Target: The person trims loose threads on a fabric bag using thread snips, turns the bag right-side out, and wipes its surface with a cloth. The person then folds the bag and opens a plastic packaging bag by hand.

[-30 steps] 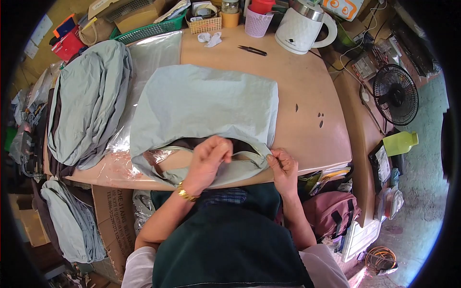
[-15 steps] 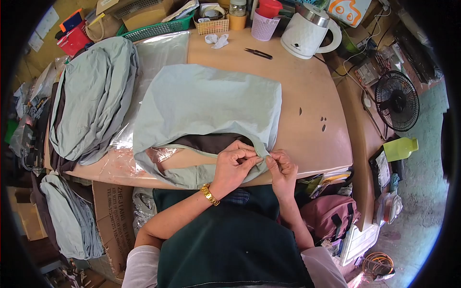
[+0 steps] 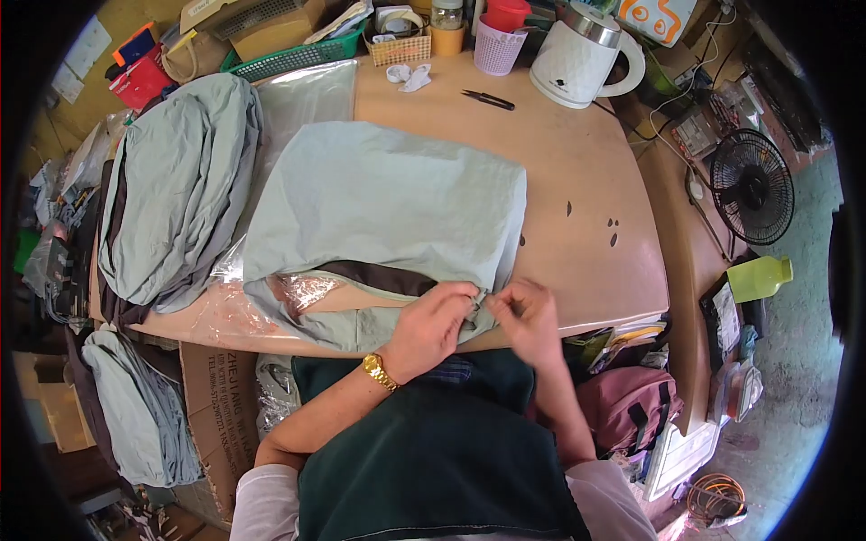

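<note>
A pale grey-green fabric piece with a dark lining (image 3: 397,203) lies on the table in front of me, its opening facing my body. My left hand (image 3: 428,329), with a gold watch on the wrist, pinches the rim of that opening near its right corner. Close beside it, my right hand (image 3: 530,320) has thumb and fingers pressed together at the same bunched edge. The fabric between the fingertips is crumpled and partly hidden by them. Through the opening, the dark lining (image 3: 379,276) shows.
A pile of similar fabric pieces (image 3: 176,189) lies at the left. Thread snips (image 3: 488,99), a white kettle (image 3: 577,63) and a pink basket (image 3: 498,50) stand or lie toward the back. Clear plastic sheeting (image 3: 311,95) is partly under the fabric. A black fan (image 3: 751,187) is at the right.
Both hands have shifted slightly left along the rim, and the corner is now more bunched between them. My right hand has turned, its back now more toward the camera.
</note>
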The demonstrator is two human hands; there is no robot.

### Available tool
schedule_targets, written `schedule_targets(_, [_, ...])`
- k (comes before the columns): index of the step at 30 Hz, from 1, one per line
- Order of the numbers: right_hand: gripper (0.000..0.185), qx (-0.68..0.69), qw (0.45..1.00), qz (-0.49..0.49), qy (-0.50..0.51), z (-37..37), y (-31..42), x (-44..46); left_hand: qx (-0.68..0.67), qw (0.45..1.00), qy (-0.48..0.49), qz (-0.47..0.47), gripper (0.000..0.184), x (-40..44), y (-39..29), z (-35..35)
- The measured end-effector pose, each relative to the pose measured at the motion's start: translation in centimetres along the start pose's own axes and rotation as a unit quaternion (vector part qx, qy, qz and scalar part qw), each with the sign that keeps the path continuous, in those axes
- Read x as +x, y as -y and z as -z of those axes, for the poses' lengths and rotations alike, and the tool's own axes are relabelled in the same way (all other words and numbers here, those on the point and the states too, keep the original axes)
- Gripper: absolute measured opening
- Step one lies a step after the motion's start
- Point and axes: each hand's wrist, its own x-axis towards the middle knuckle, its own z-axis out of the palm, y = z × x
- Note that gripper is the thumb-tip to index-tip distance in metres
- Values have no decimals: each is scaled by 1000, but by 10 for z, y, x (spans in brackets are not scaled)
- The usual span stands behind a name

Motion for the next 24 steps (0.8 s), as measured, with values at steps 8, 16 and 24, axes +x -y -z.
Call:
schedule_targets(8, [27, -173, 948, 215, -158, 8, -18, 236, -183, 949, 38, 256, 9, -9, 19, -2])
schedule_targets(16, [32, -461, 861, 191, -101, -11, -80, 335, -145, 965, -1, 221, 9, -9, 14, 1])
schedule_targets(24, [28, 18, 996, 50, 74, 38, 54, 134, -172, 961, 13, 215, 12, -11, 17, 1])
